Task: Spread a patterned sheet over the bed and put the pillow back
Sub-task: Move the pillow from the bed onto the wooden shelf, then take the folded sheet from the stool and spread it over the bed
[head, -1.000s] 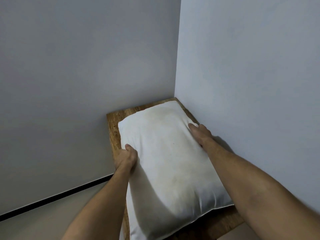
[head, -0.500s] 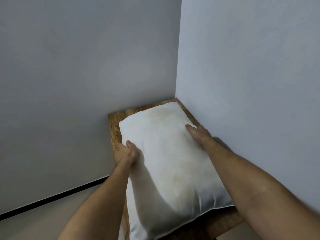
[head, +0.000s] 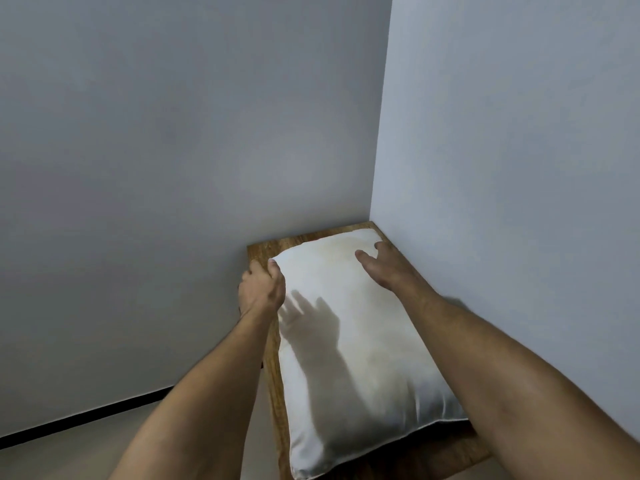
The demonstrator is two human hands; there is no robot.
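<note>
A: Head view, corner of two plain grey walls (head: 173, 133). Plump white cloth pillow (head: 363, 358), faintly yellow-stained, lying flat on a brown wood-grain tabletop (head: 259, 251). No bed or patterned sheet in sight.

B: Long axis?

A: Running away from the body, toward the corner. Far short end close to the walls.

B: Grips?

A: Left hand (head: 261, 289) clamped on the far left corner, thumb on top, fingers tucked round the edge. Right hand (head: 384, 268) palm-down at the far right corner, thumb splayed. Fingertips hidden beside the wall, so cannot tell whether hooked over or merely pressing.

B: Nearer hand?

A: Neither by much. One per far corner, bulk of the pillow trailing back between the forearms.

B: Handling?

A: Smooth, soft, probably saggy from that end. Likely wants lifting up and back off the hard top, clear of the right wall.
</note>
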